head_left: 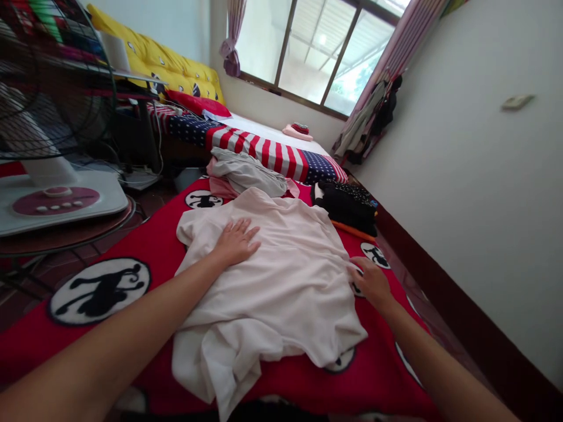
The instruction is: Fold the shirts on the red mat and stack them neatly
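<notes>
Well, the head view looks down on one pale shirt (pixel 268 281), lying rumpled in the middle of a red blanket (pixel 387 363), its lower part bunched toward the person. Two hands are on it. The left hand (pixel 235 241) lies flat on the shirt's upper half, fingers released and spread, the palm seemingly pressing down to pin the cloth against the blanket. The right hand (pixel 369 283) sits at the shirt's right edge, fingers curled over the cloth as if gathering a fold; whether they truly grip it I cannot tell, since the fingertips are partly hidden. Just beyond the shirt lie two loose garments, a grey one (pixel 246 171) over a pink one (pixel 220 187), probably kept within easy reach. Beyond the shirt to the right sits one stack of black clothes (pixel 347 205), with one orange rod (pixel 354 231) along its near side, leaving room around the cloth. Well beyond the shirt stretches a bed under a stars-and-stripes cover (pixel 259 152), with one red pillow (pixel 197 104) and one yellow cushion (pixel 176 58). Left of the shirt stands one fan (pixel 57 199), and one window (pixel 316 53) lights the far end.
</notes>
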A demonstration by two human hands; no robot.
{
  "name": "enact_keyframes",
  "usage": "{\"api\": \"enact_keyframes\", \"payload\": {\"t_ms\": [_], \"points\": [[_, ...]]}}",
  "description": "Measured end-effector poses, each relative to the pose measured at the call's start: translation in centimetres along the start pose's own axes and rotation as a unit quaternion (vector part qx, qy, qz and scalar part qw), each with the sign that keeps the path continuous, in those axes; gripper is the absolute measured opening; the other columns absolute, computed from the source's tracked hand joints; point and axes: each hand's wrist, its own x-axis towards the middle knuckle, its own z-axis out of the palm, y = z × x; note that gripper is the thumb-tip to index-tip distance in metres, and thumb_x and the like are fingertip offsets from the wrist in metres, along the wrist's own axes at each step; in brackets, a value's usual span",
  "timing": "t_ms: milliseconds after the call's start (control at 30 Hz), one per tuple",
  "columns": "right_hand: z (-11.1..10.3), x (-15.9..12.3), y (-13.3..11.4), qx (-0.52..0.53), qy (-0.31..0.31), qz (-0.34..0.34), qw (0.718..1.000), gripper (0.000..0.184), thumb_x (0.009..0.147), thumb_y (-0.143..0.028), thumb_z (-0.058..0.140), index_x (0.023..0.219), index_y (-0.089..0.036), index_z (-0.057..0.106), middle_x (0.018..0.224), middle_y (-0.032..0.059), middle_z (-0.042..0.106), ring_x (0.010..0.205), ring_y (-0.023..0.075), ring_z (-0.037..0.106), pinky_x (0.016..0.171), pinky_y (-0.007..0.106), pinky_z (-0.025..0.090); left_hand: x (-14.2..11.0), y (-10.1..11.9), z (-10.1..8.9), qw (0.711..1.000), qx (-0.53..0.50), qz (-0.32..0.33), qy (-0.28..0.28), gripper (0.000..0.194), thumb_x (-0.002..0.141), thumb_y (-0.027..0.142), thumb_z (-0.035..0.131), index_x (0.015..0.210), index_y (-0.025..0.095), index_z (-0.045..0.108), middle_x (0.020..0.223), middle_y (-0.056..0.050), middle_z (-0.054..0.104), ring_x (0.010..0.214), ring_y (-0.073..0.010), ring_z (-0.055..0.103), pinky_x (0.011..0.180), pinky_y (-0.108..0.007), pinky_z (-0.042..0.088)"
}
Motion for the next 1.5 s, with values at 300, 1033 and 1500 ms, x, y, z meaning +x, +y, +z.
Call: {"api": "enact_keyframes", "payload": {"t_ms": [300,1033,1500], "points": [[-0.7,-6.2,-3.4,0.187,0.003,0.079,0.979,0.045,0.075,-0.041,0.055,0.11,-0.015,0.064,0.078,0.0044,0.066,0.066,0.0184,0.06,0.068,0.032,0.049,0.1,0.0,-0.4,1.0,0.013,-0.006,-0.028,0.06,0.093,0.052,0.031,0.145,0.024,0.036,0.155,-0.011,0.026,0.143,-0.0278,0.02,0.113,-0.048,0.012],[-1.7,-16.2,-8.7,0.148,0.006,-0.249,0.957,0.033,0.079,-0.032,0.067,0.112,-0.028,0.064,0.12,0.0076,0.063,0.112,0.0242,0.059,0.09,0.038,0.052,-14.5,-4.8,-9.8,0.939,-0.159,0.305,0.027,0.02,0.091,0.029,0.051,0.086,0.018,0.067,0.083,-0.007,0.065,0.083,-0.0163,0.06,0.079,-0.027,0.047],[-1.4,-15.7,-10.4,0.241,-0.002,-0.197,0.95,0.021,0.089,-0.021,0.046,0.092,-0.025,0.067,0.115,0.0109,0.066,0.102,0.0205,0.064,0.083,0.032,0.055,-21.9,0.2,-8.7,0.91,-0.225,0.347,-0.002,0.017,0.089,0.014,0.048,0.097,0.02,0.061,0.098,-0.01,0.065,0.091,-0.02,0.059,0.083,-0.034,0.048]]}}
